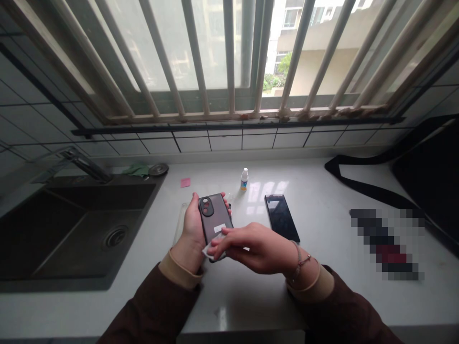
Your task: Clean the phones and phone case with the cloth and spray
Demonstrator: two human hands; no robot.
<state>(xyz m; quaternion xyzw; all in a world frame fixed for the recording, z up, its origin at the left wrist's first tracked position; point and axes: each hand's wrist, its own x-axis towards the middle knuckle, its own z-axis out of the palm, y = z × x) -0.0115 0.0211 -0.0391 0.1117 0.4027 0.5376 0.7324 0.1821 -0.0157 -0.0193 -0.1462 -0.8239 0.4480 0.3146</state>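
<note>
At the white countertop (333,306) beside a dark steel sink (71,234), I have both of the person's bare hands centred in my head-camera view. The left hand (191,234) is closed around a dark smartphone (215,215), with its fingertips (225,196) curling round the far edge, so the phone is firmly held with its back facing up. A twin-lens camera bump (207,207) sits near the phone's upper end, and a small white label (219,228) lies on its back. From here I cannot tell whether the lower end touches the counter. The right hand (256,248) reaches across from the side, its fingers almost closed as they pinch a white wipe (211,249) against the lower part of the phone. Just behind the left hand lies a clear plastic piece (180,223), possibly a phone case. To the right, a second black phone (281,217) lies flat with its glossy face up, near the right hand. Farther back stand a small white-capped bottle (244,179) and a pink sticky note (185,182). A faucet (84,165) and a green cloth (136,169) sit by the sink. A black strap (369,184) runs along the right side, and beside it a pixelated patch (385,243) hides whatever lies there.
</note>
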